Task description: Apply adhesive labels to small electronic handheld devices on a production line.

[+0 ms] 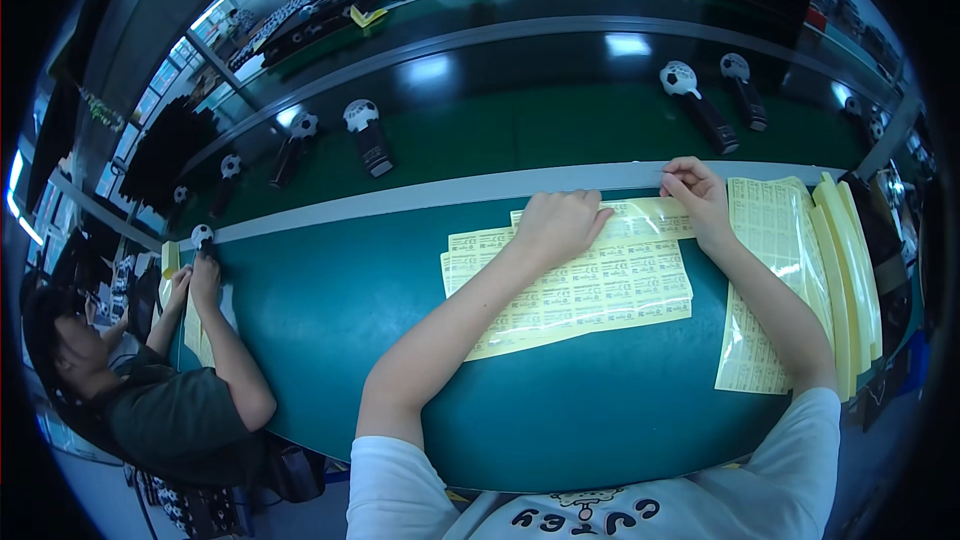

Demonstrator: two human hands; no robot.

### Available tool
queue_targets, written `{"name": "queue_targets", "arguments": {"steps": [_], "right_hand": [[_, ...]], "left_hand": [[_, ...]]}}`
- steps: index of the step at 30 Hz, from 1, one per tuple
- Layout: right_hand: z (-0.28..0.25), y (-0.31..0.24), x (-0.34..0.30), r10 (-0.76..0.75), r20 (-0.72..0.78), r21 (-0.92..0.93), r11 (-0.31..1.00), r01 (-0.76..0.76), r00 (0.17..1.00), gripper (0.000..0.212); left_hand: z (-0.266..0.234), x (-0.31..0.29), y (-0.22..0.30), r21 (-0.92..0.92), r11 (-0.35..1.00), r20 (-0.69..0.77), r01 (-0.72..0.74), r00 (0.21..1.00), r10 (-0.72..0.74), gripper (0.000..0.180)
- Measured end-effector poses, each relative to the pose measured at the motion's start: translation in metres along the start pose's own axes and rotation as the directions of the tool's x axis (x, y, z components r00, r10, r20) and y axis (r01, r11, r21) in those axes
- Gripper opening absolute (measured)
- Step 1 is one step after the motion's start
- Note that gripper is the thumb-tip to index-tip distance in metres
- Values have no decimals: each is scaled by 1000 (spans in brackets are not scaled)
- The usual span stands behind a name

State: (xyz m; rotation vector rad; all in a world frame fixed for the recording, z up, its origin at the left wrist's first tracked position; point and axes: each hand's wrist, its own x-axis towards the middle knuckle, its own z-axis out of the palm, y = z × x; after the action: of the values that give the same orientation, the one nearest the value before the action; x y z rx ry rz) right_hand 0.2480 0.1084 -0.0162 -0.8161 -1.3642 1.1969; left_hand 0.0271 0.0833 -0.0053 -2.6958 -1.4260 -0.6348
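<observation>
While the left hand (560, 228) is lying over yellow label sheets (600, 285) mid-surface (330, 290), its grip impossible to tell, the right hand (697, 202) is pinching its fingertips, on what I cannot tell, beside another label stack (775, 225).

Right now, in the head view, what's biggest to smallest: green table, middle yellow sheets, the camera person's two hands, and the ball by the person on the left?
1. Green table
2. Middle yellow sheets
3. Left hand and right hand: too alike to rank
4. Ball, though it's farther away
</observation>
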Motion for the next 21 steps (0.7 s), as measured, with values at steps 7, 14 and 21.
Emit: {"name": "queue_targets", "arguments": {"steps": [7,14,21], "right_hand": [[-2,3,2,16,39,-66,998,-14,999,8],[1,0,2,53,59,-134,990,-45,997,8],[4,2,1,78,106,-196,979,-56,991,10]], "left_hand": [[-1,-1,-1,-3,1000,-18,-16,1000,15,31],[-2,-1,0,7,1000,-1,-4,1000,4,31],[-1,0,-1,6,1000,24,6,1000,-7,31]]}}
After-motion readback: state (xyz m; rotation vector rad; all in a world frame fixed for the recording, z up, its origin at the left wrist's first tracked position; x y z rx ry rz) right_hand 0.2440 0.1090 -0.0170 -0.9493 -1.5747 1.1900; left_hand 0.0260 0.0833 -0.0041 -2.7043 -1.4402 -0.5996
